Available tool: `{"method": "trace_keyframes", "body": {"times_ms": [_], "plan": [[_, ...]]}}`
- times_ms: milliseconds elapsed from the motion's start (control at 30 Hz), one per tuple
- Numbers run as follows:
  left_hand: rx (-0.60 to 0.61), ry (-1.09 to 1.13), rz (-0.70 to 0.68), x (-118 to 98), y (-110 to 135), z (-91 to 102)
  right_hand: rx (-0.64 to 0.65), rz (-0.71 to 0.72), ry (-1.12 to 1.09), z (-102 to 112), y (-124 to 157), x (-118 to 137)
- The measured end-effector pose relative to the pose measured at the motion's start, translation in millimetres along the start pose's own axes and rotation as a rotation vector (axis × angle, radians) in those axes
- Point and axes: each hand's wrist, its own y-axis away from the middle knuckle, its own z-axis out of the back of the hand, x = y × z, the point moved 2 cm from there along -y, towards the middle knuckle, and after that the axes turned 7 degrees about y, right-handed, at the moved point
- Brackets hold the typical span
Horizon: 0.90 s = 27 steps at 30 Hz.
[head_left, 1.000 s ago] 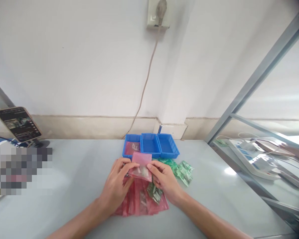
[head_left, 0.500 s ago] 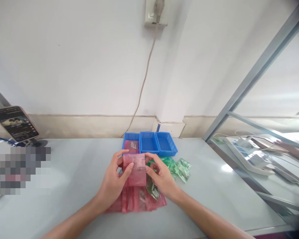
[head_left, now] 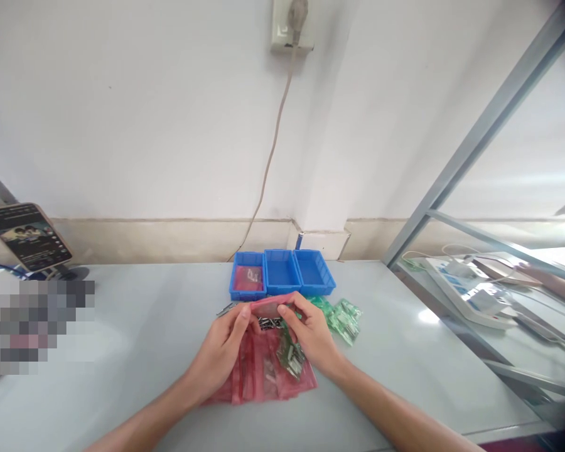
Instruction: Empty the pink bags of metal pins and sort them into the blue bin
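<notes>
Several red bags [head_left: 263, 370] on table [head_left: 141, 326], wall [head_left: 169, 119] behind.

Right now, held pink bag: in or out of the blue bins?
Out: the left hand and right hand hold the pink bag in front of the blue bins.

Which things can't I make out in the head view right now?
All in the head view:
Held bag: contents, hidden by its tilt and by left hand and right hand.
Metal parts: number, partly covered by hands and bag.
Phone: text, too small.
Left-edge clutter: blurred by pixelation.
</notes>
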Motion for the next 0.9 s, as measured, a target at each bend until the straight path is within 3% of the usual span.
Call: {"method": "trace_keyframes", "body": {"times_ms": [100,200,467,633,733,833,900], "plan": [[0.012,-0.153,-0.017,2,-1,2.1,0.006,-0.145,-0.113,-2,1,-1],[-0.004,-0.235,-0.062,2,-4,5.5,0.004,-0.196,-0.155,-3,1,-1],[-0.020,0.109,-0.018,8,-12,3.5,0.046,-0.235,-0.195,-7,2,4],[-0.105,0.079,-0.042,7,-46,33.5,-0.018,-0.195,-0.281,-2,-1,5],[-0.163,-0.120,-0.078,8,-71,55.6,-0.050,-0.173,-0.305,2,-2,3],[-0.036,-0.437,-0.098,11,-91,64.3,-0.063,-0.160,-0.288,5,-3,-1],[0.010,-0.513,-0.112,11,-100,65.3,-0.075,-0.162,-0.278,6,-3,-2]]}}
